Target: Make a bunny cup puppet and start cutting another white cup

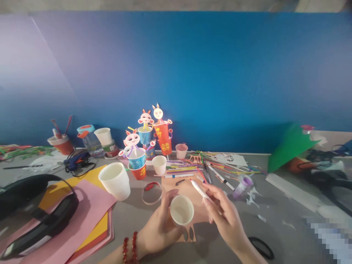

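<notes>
My left hand (161,223), with a red bead bracelet at the wrist, is closed round a small white paper cup (182,209), its opening tilted towards me. My right hand (224,212) pinches a white marker pen (200,189) with a red tip; the tip points up and left, just above the cup. Both hands hover over a tan sheet of paper (180,187) on the grey table (277,227). A roll of clear tape (151,193) lies just left of the hands.
A stack of white cups (114,180) stands on pink and yellow paper (90,205) at left. Bunny-decorated cups (162,134) line the blue wall. Coloured straws and markers (189,169) lie beyond. Black headphones (35,212) sit far left, a green paper cone (288,145) right, black scissors handle (261,247) near my right forearm.
</notes>
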A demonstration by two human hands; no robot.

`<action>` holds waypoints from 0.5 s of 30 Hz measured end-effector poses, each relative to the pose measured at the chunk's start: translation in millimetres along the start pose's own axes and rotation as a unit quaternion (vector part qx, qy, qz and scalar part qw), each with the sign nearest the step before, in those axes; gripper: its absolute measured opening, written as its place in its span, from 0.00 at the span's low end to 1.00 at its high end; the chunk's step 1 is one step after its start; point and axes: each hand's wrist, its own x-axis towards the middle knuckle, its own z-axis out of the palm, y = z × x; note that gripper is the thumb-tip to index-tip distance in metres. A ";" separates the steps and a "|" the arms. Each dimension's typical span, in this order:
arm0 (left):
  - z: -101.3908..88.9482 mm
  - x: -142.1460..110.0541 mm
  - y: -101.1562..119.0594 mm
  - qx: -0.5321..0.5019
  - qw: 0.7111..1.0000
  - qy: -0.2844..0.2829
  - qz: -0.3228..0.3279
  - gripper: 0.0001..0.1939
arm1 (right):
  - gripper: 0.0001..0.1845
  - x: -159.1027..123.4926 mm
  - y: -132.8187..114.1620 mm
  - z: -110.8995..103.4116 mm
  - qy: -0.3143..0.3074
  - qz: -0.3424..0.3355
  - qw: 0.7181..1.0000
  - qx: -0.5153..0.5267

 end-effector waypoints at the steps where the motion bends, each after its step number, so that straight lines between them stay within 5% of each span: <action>1: -3.1 -0.4 1.0 -0.007 1.000 -0.007 0.006 0.37 | 0.16 0.3 0.2 -0.2 0.001 -0.001 1.000 0.000; 3: -13.1 2.0 3.9 -0.014 1.000 -0.009 0.023 0.34 | 0.16 0.7 0.7 -0.6 0.011 -0.006 1.000 -0.003; 5: -27.6 9.2 6.8 0.038 0.997 0.048 0.041 0.23 | 0.16 0.7 1.2 -0.9 0.020 -0.011 1.000 -0.004; 7: -43.5 19.1 8.4 0.186 0.967 0.170 0.028 0.14 | 0.16 0.2 1.3 -0.9 0.024 -0.012 1.000 0.000; 8: -50.6 23.9 8.5 0.282 0.942 0.184 0.010 0.11 | 0.16 -0.1 1.2 -0.8 0.022 -0.012 1.000 0.002; 11: -63.5 33.1 5.4 0.475 0.867 0.135 -0.066 0.09 | 0.15 -0.8 0.4 0.0 0.012 -0.015 1.000 0.009; 15: -63.9 33.0 0.2 0.498 0.858 0.097 -0.080 0.10 | 0.14 0.6 -0.5 0.4 0.008 -0.017 1.000 0.010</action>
